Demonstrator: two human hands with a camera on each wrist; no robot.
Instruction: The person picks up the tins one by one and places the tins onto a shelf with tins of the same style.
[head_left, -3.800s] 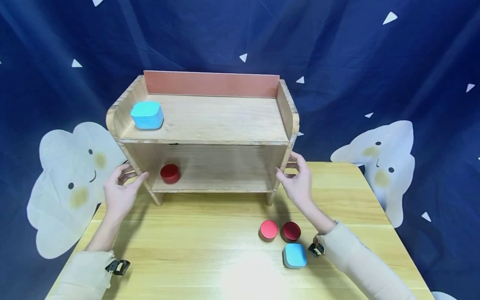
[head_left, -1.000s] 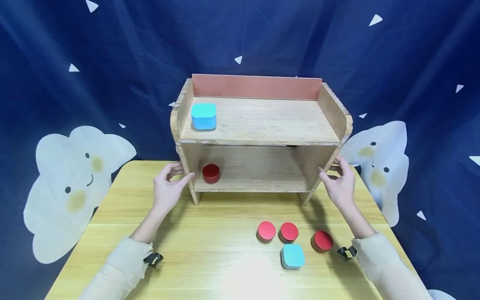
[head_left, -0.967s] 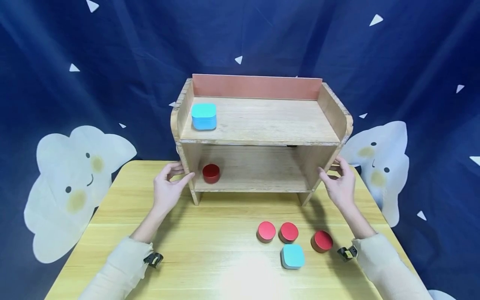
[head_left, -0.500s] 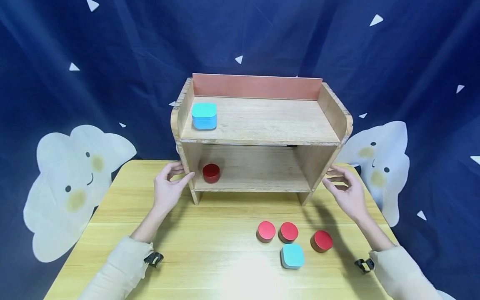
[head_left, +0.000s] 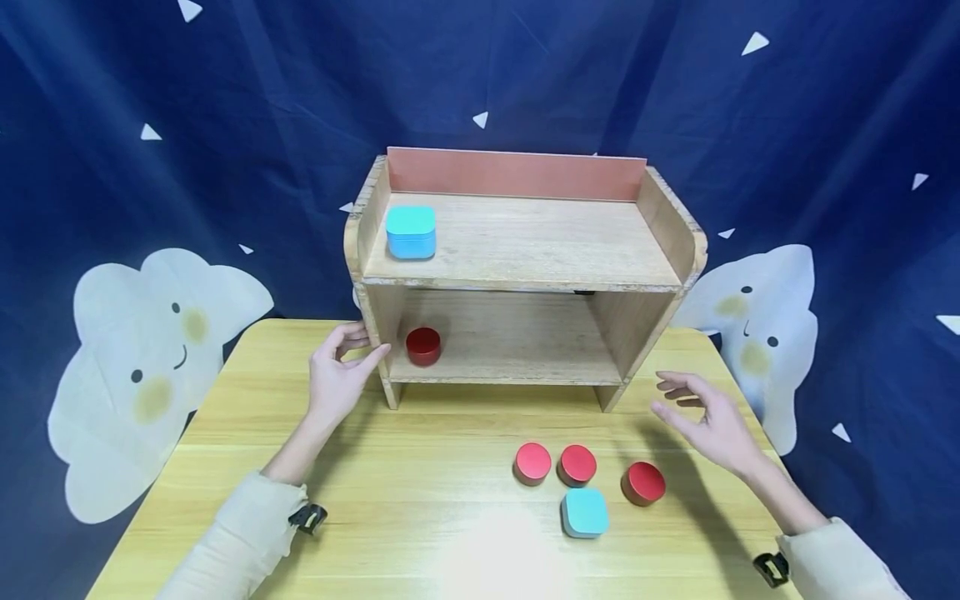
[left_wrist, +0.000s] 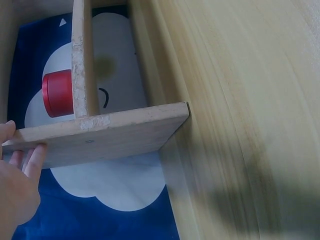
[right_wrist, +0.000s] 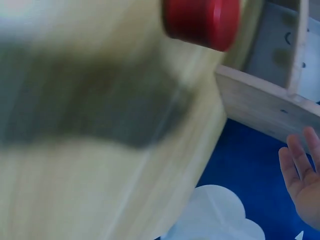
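Note:
A two-tier wooden shelf (head_left: 517,283) stands at the back of the table. My left hand (head_left: 335,379) grips its left side panel, the thumb by the front edge and the fingers on the outer face; the left wrist view shows this hand (left_wrist: 20,185) too. A blue square tin (head_left: 411,233) sits at the left of the upper tier. On the lower tier, also left, is a dark red round tin (head_left: 423,347). My right hand (head_left: 708,421) is in the air right of the shelf, fingers extended, touching nothing. Nearest to it is a red round tin (head_left: 643,483) on the table.
Two more red round tins, one on the left (head_left: 532,463) and one beside it (head_left: 577,465), lie on the wooden table (head_left: 420,500). A light blue square tin (head_left: 585,512) is in front of them. Behind hangs a dark blue curtain (head_left: 525,75) with cloud shapes.
The shelf shifted right with both hands on it, then stood still. My right hand has since let go and moved right and toward me. My left hand stays on the panel.

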